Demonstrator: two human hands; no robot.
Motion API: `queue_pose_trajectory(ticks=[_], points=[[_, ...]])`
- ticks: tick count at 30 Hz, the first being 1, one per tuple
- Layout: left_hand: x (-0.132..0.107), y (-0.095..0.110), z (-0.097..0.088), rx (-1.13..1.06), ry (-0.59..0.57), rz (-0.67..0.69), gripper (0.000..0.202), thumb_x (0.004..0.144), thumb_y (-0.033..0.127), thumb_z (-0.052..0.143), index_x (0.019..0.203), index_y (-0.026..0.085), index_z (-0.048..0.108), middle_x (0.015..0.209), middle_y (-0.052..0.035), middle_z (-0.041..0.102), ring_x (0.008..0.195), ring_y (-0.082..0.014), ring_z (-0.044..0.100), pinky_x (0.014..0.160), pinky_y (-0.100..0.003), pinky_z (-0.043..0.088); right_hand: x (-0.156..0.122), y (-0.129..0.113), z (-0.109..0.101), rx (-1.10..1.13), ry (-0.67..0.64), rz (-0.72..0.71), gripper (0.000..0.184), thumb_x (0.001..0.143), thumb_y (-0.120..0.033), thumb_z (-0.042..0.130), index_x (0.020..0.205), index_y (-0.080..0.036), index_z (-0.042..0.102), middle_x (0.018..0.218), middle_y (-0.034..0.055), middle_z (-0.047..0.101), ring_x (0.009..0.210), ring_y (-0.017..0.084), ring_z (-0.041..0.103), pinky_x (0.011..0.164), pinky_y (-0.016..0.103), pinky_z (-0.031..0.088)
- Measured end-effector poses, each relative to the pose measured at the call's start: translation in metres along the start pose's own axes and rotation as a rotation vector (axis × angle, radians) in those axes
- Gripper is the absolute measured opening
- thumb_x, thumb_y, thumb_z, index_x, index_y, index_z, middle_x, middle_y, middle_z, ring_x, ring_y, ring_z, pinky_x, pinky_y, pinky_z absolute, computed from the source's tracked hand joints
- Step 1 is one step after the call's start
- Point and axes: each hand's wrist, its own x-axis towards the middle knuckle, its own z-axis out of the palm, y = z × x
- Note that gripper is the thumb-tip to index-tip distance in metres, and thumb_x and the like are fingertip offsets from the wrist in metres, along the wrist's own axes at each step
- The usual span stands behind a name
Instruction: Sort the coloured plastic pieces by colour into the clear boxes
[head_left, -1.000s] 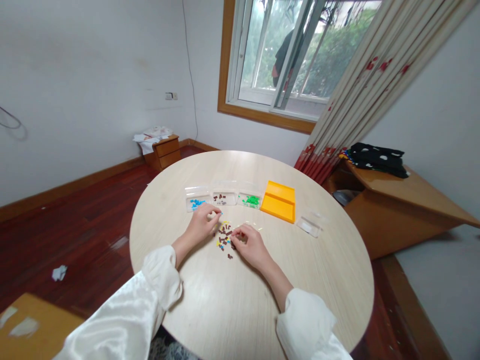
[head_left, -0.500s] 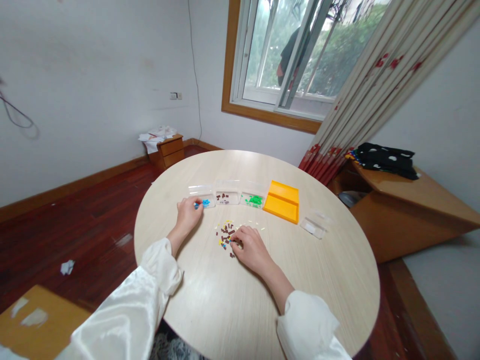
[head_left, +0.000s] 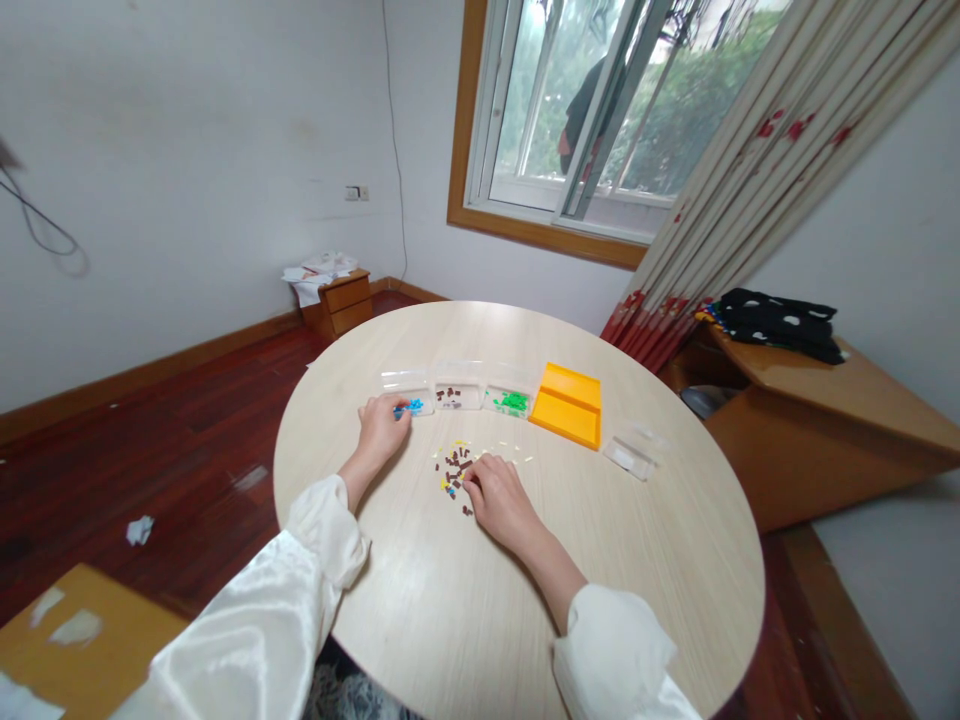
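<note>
"State the position of the hands."
"The left hand (head_left: 382,430) is at a clear box (head_left: 429,401) of blue pieces (head_left: 415,406), fingers bunched narrowly; whether they grip anything cannot be told. The right hand (head_left: 501,495), fingertips close together, is at the right edge of the loose pile (head_left: 455,468) of mostly brown pieces; its hold is likewise unclear."
"And the pile?"
"On the round table (head_left: 442,600), nearer the person than the open yellow case (head_left: 566,424)."
"Lettering?"
"A pale patch (head_left: 621,458) at the rightmost clear container (head_left: 637,465) is too small to read."
</note>
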Motion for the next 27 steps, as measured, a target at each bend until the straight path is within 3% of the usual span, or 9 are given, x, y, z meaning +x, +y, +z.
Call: queue_pose_trajectory(ticks=[4,7,11,14,21,27], points=[[0.0,0.004,-0.005,-0.027,0.012,0.005,0.016,0.075,0.018,0.054,0.082,0.018,0.069,0.092,-0.0073,0.07,0.092,-0.0257,0.058,0.083,-0.04,0.039,0.001,0.002,0.002,0.02,0.007,0.006,0.01,0.086,-0.011,0.048,0.081,-0.018,0.055,0.087,0.0063,0.059,0.084,0.021,0.051,0.075,0.033,0.036],[-0.002,0.01,-0.008,-0.184,-0.019,0.12,0.014,0.076,0.019,0.055,0.079,0.017,0.068,0.086,-0.0064,0.069,0.085,-0.0207,0.058,0.079,-0.034,0.043,0.002,0.005,0.004,0.077,0.045,0.015,0.011,0.086,-0.011,0.046,0.083,-0.018,0.053,0.087,0.0065,0.059,0.086,0.021,0.051,0.077,0.034,0.036],[-0.012,0.021,-0.007,-0.386,-0.242,0.334,0.013,0.077,0.023,0.057,0.077,0.015,0.067,0.077,-0.0049,0.068,0.07,-0.0148,0.056,0.068,-0.027,0.043,0.004,0.009,0.006,0.179,0.105,0.045,0.009,0.087,-0.013,0.046,0.083,-0.019,0.052,0.088,0.0062,0.059,0.088,0.021,0.052,0.079,0.035,0.037],[-0.022,0.031,-0.005,-0.459,-0.367,0.403,0.014,0.077,0.026,0.06,0.076,0.014,0.068,0.075,-0.0051,0.068,0.069,-0.0135,0.056,0.068,-0.026,0.043,0.005,0.01,0.006,0.208,0.155,0.054,0.009,0.087,-0.014,0.046,0.083,-0.02,0.052,0.087,0.0057,0.059,0.088,0.021,0.052,0.078,0.035,0.037],[-0.038,0.05,-0.008,-0.546,-0.614,0.367,0.021,0.08,0.029,0.058,0.077,0.011,0.069,0.068,-0.0042,0.066,0.061,-0.0102,0.053,0.059,-0.021,0.04,0.007,0.009,0.007,0.221,0.21,0.007,0.008,0.088,-0.016,0.047,0.085,-0.02,0.053,0.087,0.0058,0.059,0.087,0.021,0.052,0.076,0.034,0.037],[-0.039,0.048,-0.004,-0.74,-0.747,0.234,0.027,0.077,0.036,0.061,0.075,0.01,0.068,0.067,-0.0041,0.065,0.06,-0.0098,0.054,0.058,-0.021,0.042,0.007,0.009,0.005,0.273,0.218,-0.052,0.008,0.089,-0.017,0.048,0.083,-0.02,0.053,0.085,0.0049,0.058,0.084,0.02,0.052,0.076,0.034,0.04]])
